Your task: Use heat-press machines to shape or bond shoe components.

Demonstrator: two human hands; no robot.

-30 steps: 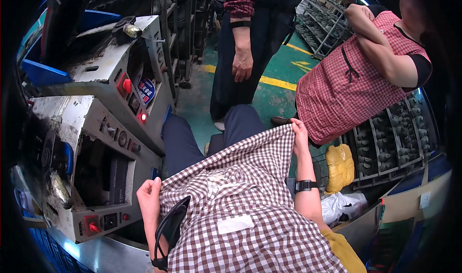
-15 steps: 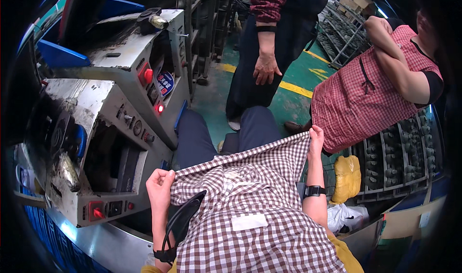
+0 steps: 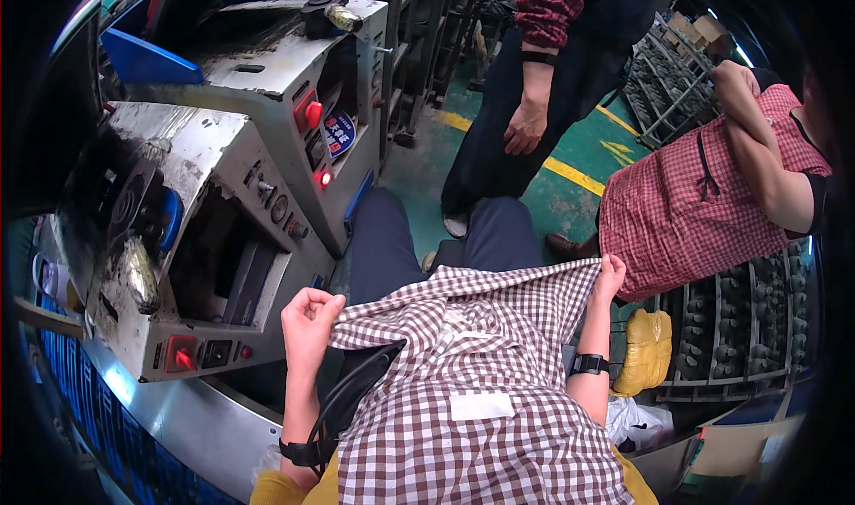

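A brown-and-white checked apron point(image 3: 481, 371) covers my front, its lower edge stretched out between both hands over my lap. My left hand point(image 3: 308, 323) pinches one corner of the hem, its fingers closed on the cloth. The opposite corner is pinched in my right hand point(image 3: 608, 280), a little farther forward. A white patch point(image 3: 482, 406) lies on the middle of the apron. Beneath my left side of the cloth, a black bag-like thing with cables point(image 3: 361, 385) partly shows. Dark bands circle both my wrists.
At left stand two worn metal machines point(image 3: 191, 264) with red switches. One person in dark trousers point(image 3: 508, 122) stands ahead; another in a red checked apron point(image 3: 695, 202) stands at right with folded arms. A yellow bundle point(image 3: 643, 352), a white plastic bag point(image 3: 639, 423) and loaded racks point(image 3: 739, 318) are at right.
The view has shifted, so most things sit farther right. Both hands keep their grip on the apron hem, which sags a bit more near the left hand.
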